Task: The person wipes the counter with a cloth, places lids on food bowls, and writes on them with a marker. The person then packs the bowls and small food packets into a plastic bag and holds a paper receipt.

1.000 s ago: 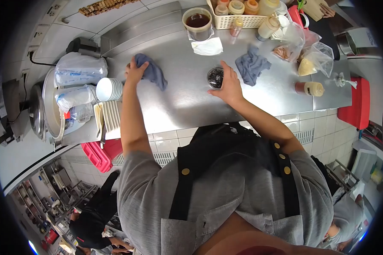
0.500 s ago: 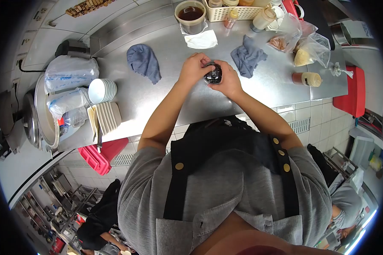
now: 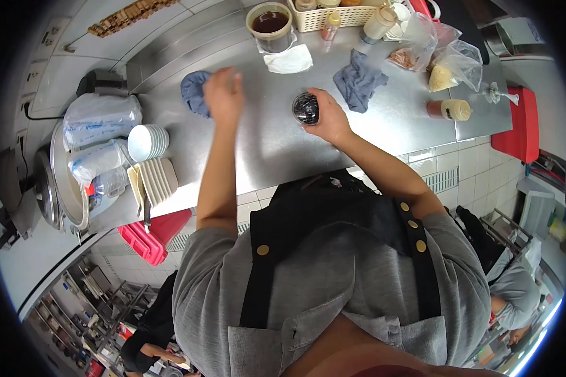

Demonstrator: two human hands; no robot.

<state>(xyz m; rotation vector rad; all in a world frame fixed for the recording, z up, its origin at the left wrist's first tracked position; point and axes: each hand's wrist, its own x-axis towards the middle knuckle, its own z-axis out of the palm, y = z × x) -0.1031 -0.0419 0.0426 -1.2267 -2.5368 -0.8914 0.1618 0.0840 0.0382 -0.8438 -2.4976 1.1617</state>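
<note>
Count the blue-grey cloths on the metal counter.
2. The left cloth is partly hidden behind the left hand; the right cloth lies to the right of the dark-filled cup.

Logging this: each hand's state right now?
Left hand: blurred at a crumpled blue-grey cloth; grip can't be told.
Right hand: holding a round clear cup with dark contents.

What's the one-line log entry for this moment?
right hand: holding dark-filled cup | left hand: blurred, at blue-grey cloth, contact unclear | second cloth: on steel counter
</note>
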